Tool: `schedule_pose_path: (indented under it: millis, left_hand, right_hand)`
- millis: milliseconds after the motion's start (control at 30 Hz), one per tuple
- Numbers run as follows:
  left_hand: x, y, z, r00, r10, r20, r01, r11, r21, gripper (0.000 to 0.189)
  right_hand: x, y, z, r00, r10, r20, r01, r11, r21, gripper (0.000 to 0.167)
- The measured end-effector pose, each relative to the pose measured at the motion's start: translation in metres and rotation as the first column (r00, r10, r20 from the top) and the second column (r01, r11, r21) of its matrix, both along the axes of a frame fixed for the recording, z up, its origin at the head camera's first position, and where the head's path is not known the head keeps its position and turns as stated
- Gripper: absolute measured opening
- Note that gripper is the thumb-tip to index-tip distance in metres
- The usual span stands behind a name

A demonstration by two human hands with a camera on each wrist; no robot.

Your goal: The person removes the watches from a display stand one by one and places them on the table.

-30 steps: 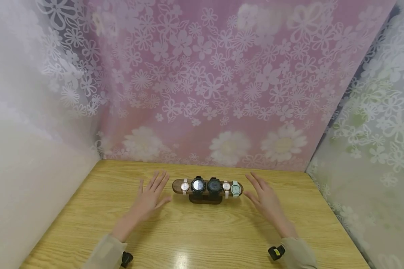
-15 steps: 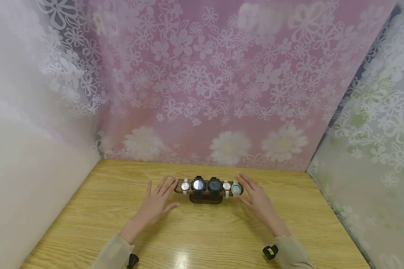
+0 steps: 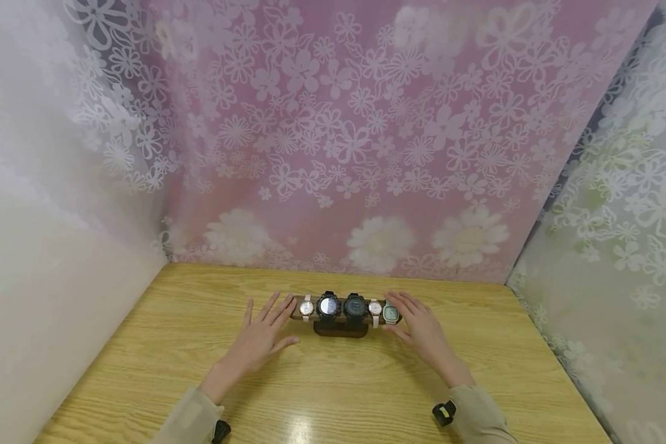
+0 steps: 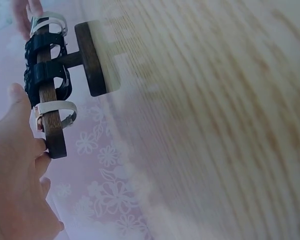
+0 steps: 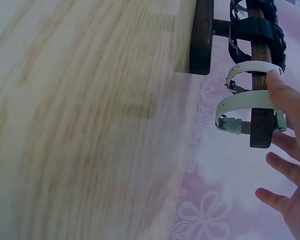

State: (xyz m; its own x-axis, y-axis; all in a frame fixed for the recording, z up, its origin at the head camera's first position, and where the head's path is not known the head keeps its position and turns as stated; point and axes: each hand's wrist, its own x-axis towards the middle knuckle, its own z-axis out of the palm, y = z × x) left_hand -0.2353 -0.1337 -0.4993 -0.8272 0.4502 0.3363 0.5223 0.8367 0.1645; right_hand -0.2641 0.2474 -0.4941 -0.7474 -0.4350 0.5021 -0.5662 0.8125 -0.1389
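A dark wooden watch stand [image 3: 341, 330] stands on the table, its long bar carrying several watches. From left to right are a small watch with a pale strap [image 3: 306, 308], a black watch with a bright dial [image 3: 328, 306], a black watch with a dark dial [image 3: 356, 306], another small pale-strapped watch [image 3: 374, 308] and a mint square watch [image 3: 391, 314]. My left hand [image 3: 257, 342] is spread at the bar's left end [image 4: 56, 144], fingertips at or touching it. Relaxed fingers of my right hand [image 3: 426, 336] lie over the right end, thumb by the mint watch's strap [image 5: 245, 101].
Beneath everything is a light wood-grain table [image 3: 333, 382]. A pink floral curtain [image 3: 355, 123] hangs behind its back edge. Pale sheets flank it, the left one [image 3: 61, 246] and the flowered right one [image 3: 627, 265]. A black device [image 3: 444, 412] sits at the right cuff.
Both hands have moved inward, the left rightward and the right leftward, from beside the stand to its two ends. Stand and watches look unmoved.
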Motion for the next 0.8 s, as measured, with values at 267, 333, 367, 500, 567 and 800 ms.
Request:
schedule_pose_path:
  millis: [267, 333, 367, 500, 567, 800]
  left_hand:
    - [-0.0005, 0.0003, -0.0008, 1.000, -0.002, -0.005, 0.002, 1.000, 0.003, 0.079]
    - [-0.0004, 0.0000, -0.0006, 1.000, 0.001, -0.005, -0.001, 1.000, -0.001, 0.079]
    - [-0.0003, -0.0001, -0.0006, 1.000, 0.001, -0.006, -0.001, 1.000, -0.002, 0.079]
    - [-0.0004, -0.0008, -0.0008, 1.000, 0.001, -0.009, -0.001, 1.000, -0.007, 0.079]
    - [-0.0004, -0.0010, -0.0006, 1.000, 0.001, -0.007, -0.001, 1.000, -0.007, 0.079]
    - [-0.0011, -0.0010, -0.0011, 1.000, -0.002, -0.031, 0.002, 1.000, -0.002, 0.078]
  right_hand:
    - [-0.0020, -0.0003, -0.0003, 0.999, -0.017, -0.046, 0.020, 0.998, 0.058, 0.069]
    - [-0.0022, -0.0002, -0.0001, 0.998, -0.017, -0.052, 0.020, 0.998, 0.059, 0.069]
    - [-0.0024, 0.0000, -0.0002, 0.998, -0.014, -0.056, 0.018, 0.998, 0.058, 0.069]
    - [-0.0042, 0.0016, -0.0005, 0.997, 0.003, -0.080, 0.002, 0.998, 0.064, 0.068]
    - [-0.0052, 0.0030, -0.0004, 0.996, 0.016, -0.093, -0.009, 0.997, 0.071, 0.068]
    - [-0.0083, 0.0067, 0.0012, 0.990, 0.058, -0.125, -0.049, 0.996, 0.074, 0.065]
